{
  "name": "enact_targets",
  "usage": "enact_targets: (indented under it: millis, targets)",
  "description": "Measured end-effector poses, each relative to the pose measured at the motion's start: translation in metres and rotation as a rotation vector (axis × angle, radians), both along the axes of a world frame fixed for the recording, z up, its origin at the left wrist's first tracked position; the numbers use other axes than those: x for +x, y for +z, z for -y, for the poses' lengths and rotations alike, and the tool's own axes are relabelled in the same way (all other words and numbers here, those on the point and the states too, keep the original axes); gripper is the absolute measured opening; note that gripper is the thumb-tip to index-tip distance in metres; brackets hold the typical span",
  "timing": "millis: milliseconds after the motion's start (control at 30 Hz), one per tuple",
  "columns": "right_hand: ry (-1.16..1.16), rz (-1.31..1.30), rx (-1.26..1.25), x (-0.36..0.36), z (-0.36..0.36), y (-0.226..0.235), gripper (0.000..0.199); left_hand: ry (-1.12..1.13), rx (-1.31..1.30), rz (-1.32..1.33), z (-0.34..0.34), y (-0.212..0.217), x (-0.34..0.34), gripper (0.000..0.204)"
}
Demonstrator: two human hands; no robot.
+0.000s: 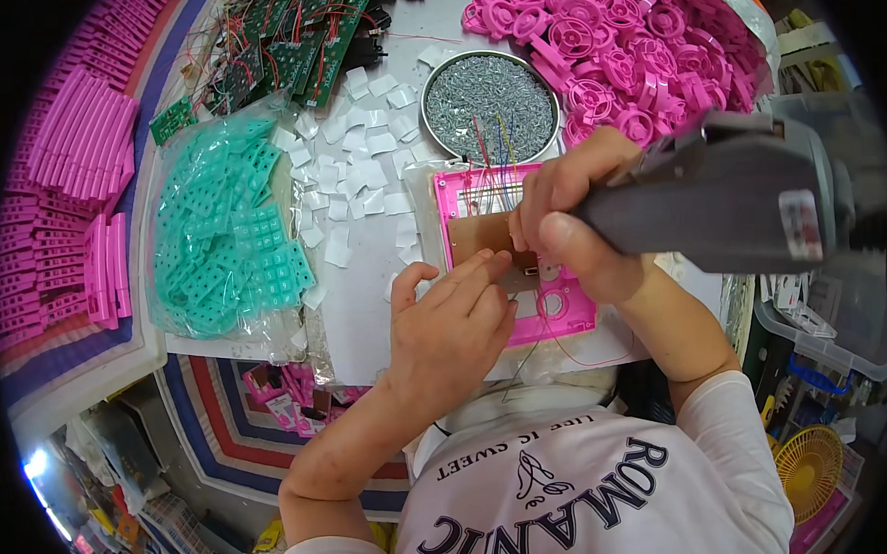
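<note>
Wrapped tight around the grey electric screwdriver (714, 204), the right hand (569, 224) drives its tip down at the brown circuit board (481, 239) seated in the pink plastic housing (516, 255). The left hand (450, 321) grips nothing, fingers pressed flat on the housing's edge. If that pressure eases, the housing could twist and the bit could slip onto the thin wires (488, 148) just beside the round tray of screws (491, 104).

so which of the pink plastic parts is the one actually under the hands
The flat pink housing in front of the person, below the round screw tray. The left hand presses on it and the right hand holds a grey power screwdriver over it; the other pink parts lie untouched in piles.
</note>
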State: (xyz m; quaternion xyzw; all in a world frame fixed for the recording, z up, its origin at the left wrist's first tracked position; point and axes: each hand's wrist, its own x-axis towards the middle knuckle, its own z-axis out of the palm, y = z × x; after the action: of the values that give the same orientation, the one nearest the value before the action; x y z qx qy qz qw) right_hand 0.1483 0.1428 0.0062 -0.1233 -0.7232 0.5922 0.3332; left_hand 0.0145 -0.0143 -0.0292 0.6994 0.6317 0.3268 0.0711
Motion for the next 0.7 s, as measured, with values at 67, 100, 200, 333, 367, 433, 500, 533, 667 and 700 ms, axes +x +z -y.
enact_targets:
  millis: [67, 100, 200, 333, 367, 433, 500, 533, 667, 700]
  targets:
    - [0.051, 0.070, 0.112, 0.001, -0.003, 0.002, 0.026, -0.001, -0.016, -0.005, 0.001, 0.002, 0.000, 0.011]
    - [0.082, 0.086, 0.167, 0.002, -0.006, 0.003, 0.026, 0.000, -0.023, -0.009, 0.001, 0.003, -0.001, 0.011]
    - [0.123, 0.013, 0.013, -0.002, -0.004, -0.002, 0.028, -0.005, -0.053, 0.012, 0.000, 0.004, -0.003, 0.010]
    - [0.057, -0.168, -0.232, -0.007, 0.000, 0.023, 0.037, -0.007, -0.091, 0.163, 0.000, 0.003, -0.008, 0.009]
    - [0.071, -0.255, -0.299, -0.005, 0.008, 0.039, 0.038, -0.005, -0.091, 0.192, -0.003, 0.004, -0.009, 0.010]
    - [0.079, -0.301, -0.382, -0.001, 0.024, 0.052, 0.039, -0.002, -0.082, 0.263, -0.004, 0.007, -0.009, 0.011]
    - [0.092, -0.264, -0.393, 0.001, 0.031, 0.052, 0.039, 0.005, -0.055, 0.327, -0.006, 0.008, -0.007, 0.013]
    - [0.104, -0.260, -0.392, 0.001, 0.032, 0.051, 0.039, -0.005, -0.045, 0.329, -0.007, 0.007, -0.008, 0.013]
    - [0.161, -0.306, -0.358, -0.002, 0.032, 0.045, 0.037, 0.002, 0.021, 0.231, -0.009, 0.004, -0.007, 0.015]
    - [0.151, -0.304, -0.365, -0.002, 0.032, 0.045, 0.037, 0.014, 0.042, 0.175, -0.010, 0.006, -0.007, 0.016]
